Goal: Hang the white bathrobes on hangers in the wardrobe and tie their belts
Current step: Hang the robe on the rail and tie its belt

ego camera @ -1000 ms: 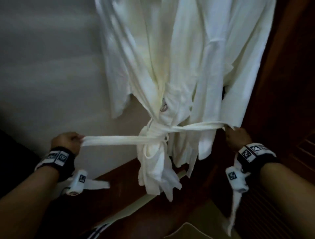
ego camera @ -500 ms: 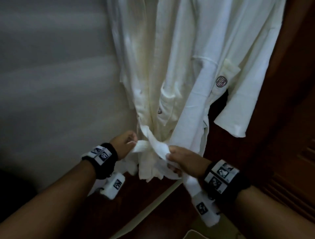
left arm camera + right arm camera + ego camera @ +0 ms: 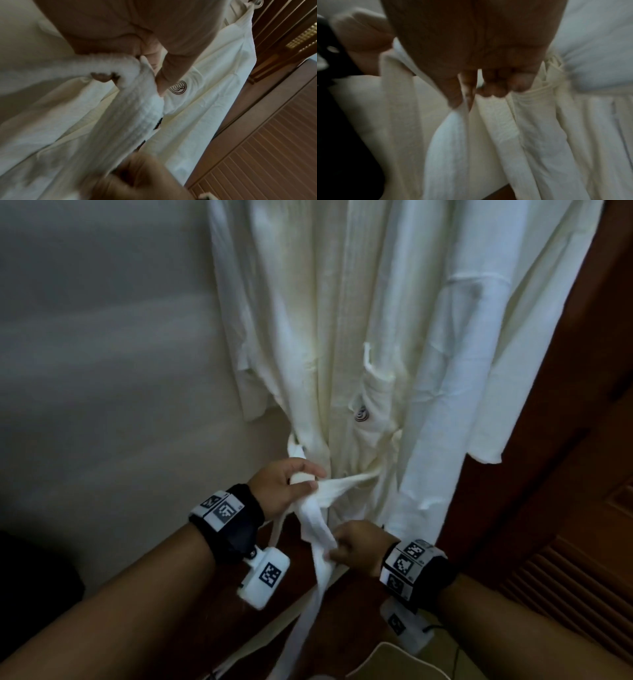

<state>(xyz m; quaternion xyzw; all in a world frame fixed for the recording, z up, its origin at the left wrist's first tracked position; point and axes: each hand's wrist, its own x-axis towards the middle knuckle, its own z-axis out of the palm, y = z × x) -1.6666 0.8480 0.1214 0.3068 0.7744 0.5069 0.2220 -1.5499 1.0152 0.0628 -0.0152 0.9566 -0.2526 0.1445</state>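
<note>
Bathrobe [image 3: 342, 337] against pale wall [image 3: 102, 354]; left hand [image 3: 284, 491], right hand [image 3: 363, 546] gripping belt [image 3: 315, 525].

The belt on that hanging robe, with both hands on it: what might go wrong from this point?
Judging from this moment, two things. The left hand and right hand each grip a stretch of the belt, but it looks loose, so the knot may end up slack and slip. Also, a second bathrobe hangs right against the bathrobe being tied, so its fabric could get caught in the knot.
</note>
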